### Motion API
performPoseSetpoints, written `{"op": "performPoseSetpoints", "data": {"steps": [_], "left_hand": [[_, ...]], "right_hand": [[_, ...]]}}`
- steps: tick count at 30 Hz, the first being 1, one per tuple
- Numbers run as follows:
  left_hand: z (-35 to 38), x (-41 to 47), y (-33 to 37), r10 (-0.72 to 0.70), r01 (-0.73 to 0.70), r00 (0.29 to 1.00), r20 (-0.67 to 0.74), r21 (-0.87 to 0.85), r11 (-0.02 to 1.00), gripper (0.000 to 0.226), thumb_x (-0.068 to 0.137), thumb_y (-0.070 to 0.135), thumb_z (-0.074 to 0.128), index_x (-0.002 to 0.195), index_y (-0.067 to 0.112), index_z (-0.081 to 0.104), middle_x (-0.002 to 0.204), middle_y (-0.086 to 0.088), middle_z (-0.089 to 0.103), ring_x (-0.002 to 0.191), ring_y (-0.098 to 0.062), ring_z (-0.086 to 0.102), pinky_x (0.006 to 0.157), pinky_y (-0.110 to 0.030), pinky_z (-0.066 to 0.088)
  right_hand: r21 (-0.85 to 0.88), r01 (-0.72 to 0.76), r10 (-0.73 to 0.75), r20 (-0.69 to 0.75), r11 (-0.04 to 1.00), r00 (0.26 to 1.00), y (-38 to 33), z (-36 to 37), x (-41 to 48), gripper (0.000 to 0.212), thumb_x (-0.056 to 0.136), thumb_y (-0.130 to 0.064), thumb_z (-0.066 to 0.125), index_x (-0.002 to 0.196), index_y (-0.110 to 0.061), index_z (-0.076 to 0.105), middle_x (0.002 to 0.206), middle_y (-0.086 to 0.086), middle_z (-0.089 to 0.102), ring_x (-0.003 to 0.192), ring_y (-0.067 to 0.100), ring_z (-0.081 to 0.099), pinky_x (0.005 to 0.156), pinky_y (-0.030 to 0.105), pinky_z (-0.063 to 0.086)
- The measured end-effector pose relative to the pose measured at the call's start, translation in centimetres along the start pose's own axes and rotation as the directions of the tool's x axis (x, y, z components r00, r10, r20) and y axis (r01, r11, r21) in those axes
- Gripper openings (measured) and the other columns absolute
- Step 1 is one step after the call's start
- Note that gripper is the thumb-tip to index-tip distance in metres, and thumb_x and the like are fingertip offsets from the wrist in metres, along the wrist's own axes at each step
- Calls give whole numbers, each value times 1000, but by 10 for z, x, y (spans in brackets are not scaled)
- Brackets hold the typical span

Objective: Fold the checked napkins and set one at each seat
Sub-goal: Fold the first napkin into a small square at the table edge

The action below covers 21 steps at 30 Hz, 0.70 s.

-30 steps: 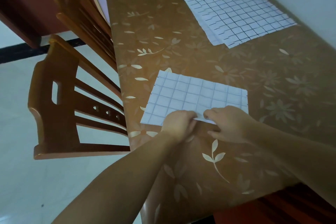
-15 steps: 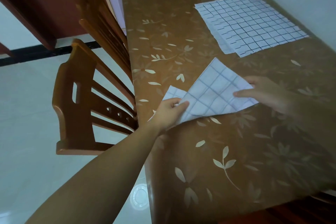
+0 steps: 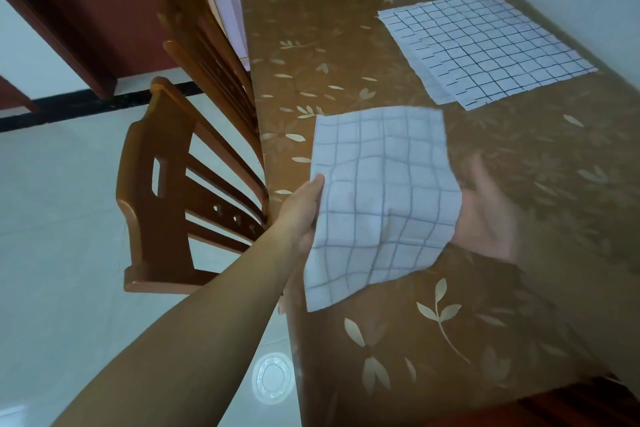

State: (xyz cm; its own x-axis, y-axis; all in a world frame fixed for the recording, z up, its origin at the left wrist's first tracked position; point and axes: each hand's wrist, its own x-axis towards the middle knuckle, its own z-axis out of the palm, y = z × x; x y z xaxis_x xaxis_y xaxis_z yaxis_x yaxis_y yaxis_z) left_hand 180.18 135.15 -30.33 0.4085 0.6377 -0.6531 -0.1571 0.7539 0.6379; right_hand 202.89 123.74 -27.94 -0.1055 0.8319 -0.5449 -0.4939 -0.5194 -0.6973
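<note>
Head view looks down on a long table (image 3: pixel 398 340) under a brown cloth printed with pale leaves. Its left edge runs from the far left corner down toward the near edge, and two wooden chairs stand against that edge: the nearer chair (image 3: pixel 156 191) beside the hands, the farther chair (image 3: pixel 204 55) behind it. Past the chairs the pale floor (image 3: pixel 62 236) lies open. Along the right edge a light wall closes the table in. The middle of the table between the near edge and the far right part is bare cloth.

A folded checked napkin (image 3: pixel 377 198) is held up over the left half of the table, near the left edge, its lower corner hanging toward the near edge. The left hand (image 3: pixel 304 208) pinches the napkin's left side, thumb on top. The right hand (image 3: pixel 485 215), blurred, is spread open palm-up just beside the napkin's right side; whether it touches the cloth cannot be told.

A stack of unfolded napkins (image 3: pixel 485 48) lies flat by the right edge, toward the far end, well apart from both hands.
</note>
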Motion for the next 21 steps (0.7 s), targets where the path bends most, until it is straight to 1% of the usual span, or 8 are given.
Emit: {"op": "performPoseSetpoints", "data": {"steps": [3,7,9,11,13,15,19,21], "left_hand": [[-6,8,-9,-31,42,992,-123,94,995,29,101,32,48,117,12,61,105,-9,72,92,-25,70,74,-39,57],[-18,10,-21,-59,85,992,-108,250,964,30,93,21,63,123,20,59,110,-8,72,88,-22,71,72,-40,59],[-25,10,-28,-27,62,995,-93,399,915,51,85,14,72,128,34,52,111,-4,71,90,-22,71,68,-38,60],[-30,10,-35,-14,45,998,-63,528,848,65,80,13,76,130,41,45,115,0,68,94,-22,70,67,-38,60],[-33,7,-43,-60,43,998,6,631,774,72,79,13,76,133,43,40,116,2,66,98,-21,68,66,-37,61],[-36,3,-52,-136,51,989,62,717,696,74,80,11,74,132,47,37,121,-2,60,100,-24,67,66,-36,61],[-47,2,-65,-95,-7,992,89,770,638,69,77,1,69,102,63,50,132,-11,43,108,-33,58,61,-36,61],[-52,3,-69,-46,-19,996,71,723,690,62,81,-3,65,104,53,52,132,-9,46,110,-32,57,63,-36,61]], "right_hand": [[-302,-140,76,-214,943,974,14,-12,3,45,91,-33,58,133,-17,56,116,5,71,110,26,65,98,46,47],[-223,-204,71,-493,953,867,23,-30,5,39,89,-14,66,127,-7,59,105,8,73,89,24,71,69,36,55],[-256,-211,25,-579,943,815,29,-36,3,38,88,-15,68,124,-6,59,103,8,71,73,17,68,52,26,50],[-396,-225,-91,-639,890,763,40,-40,-2,23,87,-12,67,102,5,60,63,7,54,44,12,46,41,17,31],[-470,-250,-155,-666,846,730,55,-46,-6,33,85,-12,66,98,15,53,61,14,37,48,17,34,43,19,24],[-438,-271,-98,-655,857,749,68,-46,-12,35,85,-20,67,108,5,59,75,26,50,61,23,46,54,27,38],[-414,-291,-21,-604,863,797,88,-38,-26,33,87,-23,65,120,-26,61,108,3,70,94,24,69,83,43,57],[-415,-289,6,-564,863,826,95,-33,-40,49,87,-17,66,132,-29,50,114,3,69,95,25,71,80,46,59]]}}
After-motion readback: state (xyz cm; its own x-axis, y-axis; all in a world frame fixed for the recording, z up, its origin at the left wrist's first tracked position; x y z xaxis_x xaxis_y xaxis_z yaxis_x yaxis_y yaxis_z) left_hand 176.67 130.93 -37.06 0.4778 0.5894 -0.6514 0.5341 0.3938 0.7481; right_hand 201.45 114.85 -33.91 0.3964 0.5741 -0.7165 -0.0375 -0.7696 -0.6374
